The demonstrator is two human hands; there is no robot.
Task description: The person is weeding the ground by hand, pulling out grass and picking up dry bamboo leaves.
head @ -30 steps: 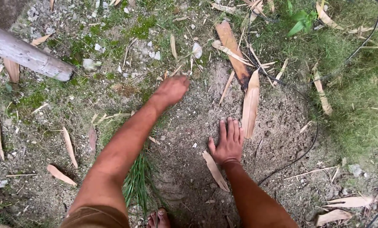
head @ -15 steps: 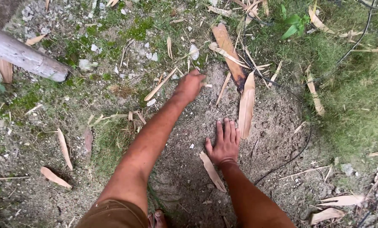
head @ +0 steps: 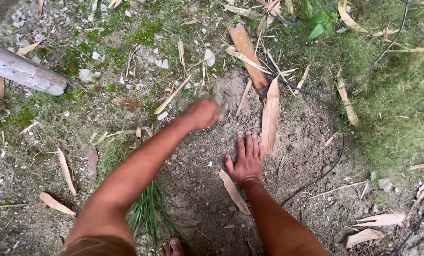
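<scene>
- The bare brown patch of sandy soil [head: 207, 199] fills the middle of the ground, ringed by thin green grass and moss on the upper left and thicker grass on the right.
- A thick grey weathered wooden pole [head: 22, 71] lies at the left edge, its cut end pointing toward the patch, well apart from both hands.
- A thin black cable [head: 332, 161] curves down the right side of the patch, near the right hand but not touching it.
- A long pale dry bamboo sheath [head: 270, 116] lies on the soil just above and to the right of the right hand; a flat reddish-brown strip of wood [head: 247, 52] sits beyond it, their ends meeting.
- The left hand [head: 203, 114] is stretched out over the upper edge of the patch, blurred. Its grip seems curled together around a small grey clump of dirt or debris [head: 217, 97], though the blur keeps me from telling for certain.
- The right hand [head: 246, 161] lies flat, palm down on the soil, fingers apart and holding nothing.
- A small light-tan dry leaf sliver [head: 234, 192] lies beside the right wrist.
- Bare toes [head: 171, 246] show at the bottom edge.
</scene>
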